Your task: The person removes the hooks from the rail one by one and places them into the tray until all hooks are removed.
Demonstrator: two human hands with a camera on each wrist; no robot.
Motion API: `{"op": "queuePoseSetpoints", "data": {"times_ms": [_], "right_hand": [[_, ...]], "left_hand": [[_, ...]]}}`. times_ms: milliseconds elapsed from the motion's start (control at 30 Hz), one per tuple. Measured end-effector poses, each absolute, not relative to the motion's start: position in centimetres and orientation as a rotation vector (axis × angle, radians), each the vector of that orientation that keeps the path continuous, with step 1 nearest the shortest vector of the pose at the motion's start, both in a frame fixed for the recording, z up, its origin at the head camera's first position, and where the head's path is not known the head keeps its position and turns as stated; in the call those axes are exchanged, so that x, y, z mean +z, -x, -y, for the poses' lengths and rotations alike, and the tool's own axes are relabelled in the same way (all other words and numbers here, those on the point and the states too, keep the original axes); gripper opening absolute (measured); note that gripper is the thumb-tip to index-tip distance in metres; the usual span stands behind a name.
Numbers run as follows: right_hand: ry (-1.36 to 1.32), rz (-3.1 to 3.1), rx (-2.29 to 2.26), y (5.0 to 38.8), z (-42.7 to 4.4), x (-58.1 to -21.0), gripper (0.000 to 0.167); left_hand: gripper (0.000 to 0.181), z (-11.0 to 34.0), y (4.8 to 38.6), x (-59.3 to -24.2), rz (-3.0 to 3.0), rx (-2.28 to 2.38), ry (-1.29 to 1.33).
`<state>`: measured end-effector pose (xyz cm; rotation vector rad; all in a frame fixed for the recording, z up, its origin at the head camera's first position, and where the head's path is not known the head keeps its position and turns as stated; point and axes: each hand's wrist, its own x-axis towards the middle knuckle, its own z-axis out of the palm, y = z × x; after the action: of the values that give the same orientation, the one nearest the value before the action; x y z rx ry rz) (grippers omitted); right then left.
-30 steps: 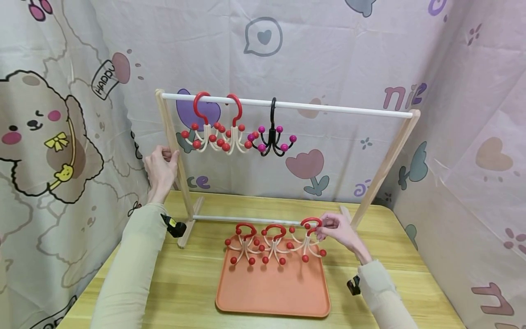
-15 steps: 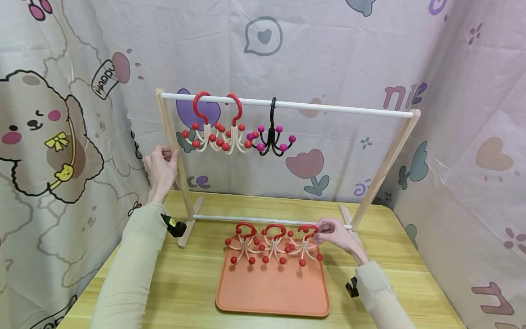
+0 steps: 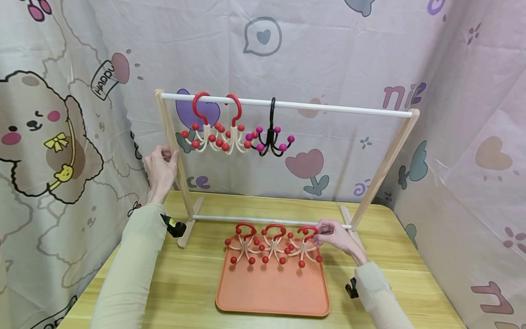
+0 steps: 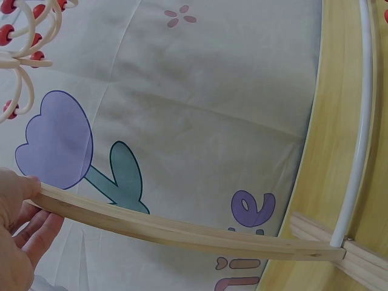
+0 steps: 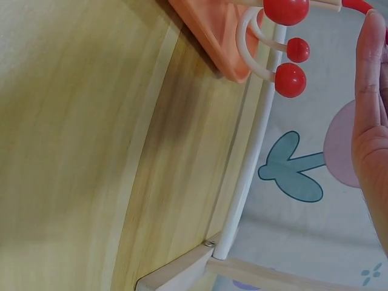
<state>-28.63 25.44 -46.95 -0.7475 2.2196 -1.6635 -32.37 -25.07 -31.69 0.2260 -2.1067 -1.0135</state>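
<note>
In the head view my left hand (image 3: 161,169) holds the left wooden post of a hanging rack (image 3: 183,183), thumb on one side and fingers on the other in the left wrist view. At the tray's back right corner, my right hand (image 3: 334,235) pinches the red hook of a cream octopus-style claw hanger (image 3: 304,249) with red ball tips. Two matching hangers, one in the middle (image 3: 274,246) and one on the left (image 3: 244,246), stand beside it on the orange tray (image 3: 273,292). The right wrist view shows the held hanger's ball tips (image 5: 290,80) but only part of its hook.
From the rack's white top bar (image 3: 328,108) hang two red-hooked hangers (image 3: 234,132) on the left and a black hanger (image 3: 271,137) with magenta balls. A lower white bar (image 3: 255,220) runs just behind the tray. Patterned curtains surround the wooden table (image 3: 181,283).
My right hand has moved the right hanger slightly left and down onto the tray, close to the middle one. The left hand keeps its place on the post. The black hanger sways slightly.
</note>
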Motion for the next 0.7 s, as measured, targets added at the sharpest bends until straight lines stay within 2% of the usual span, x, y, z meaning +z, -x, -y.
{"op": "queuePoseSetpoints", "data": {"times_ms": [700], "right_hand": [[0.747, -2.182, -1.628, 28.55, -25.89, -47.22, 0.023]], "left_hand": [[0.027, 25.12, 32.37, -31.64, 2.103, -1.009, -0.231]]}}
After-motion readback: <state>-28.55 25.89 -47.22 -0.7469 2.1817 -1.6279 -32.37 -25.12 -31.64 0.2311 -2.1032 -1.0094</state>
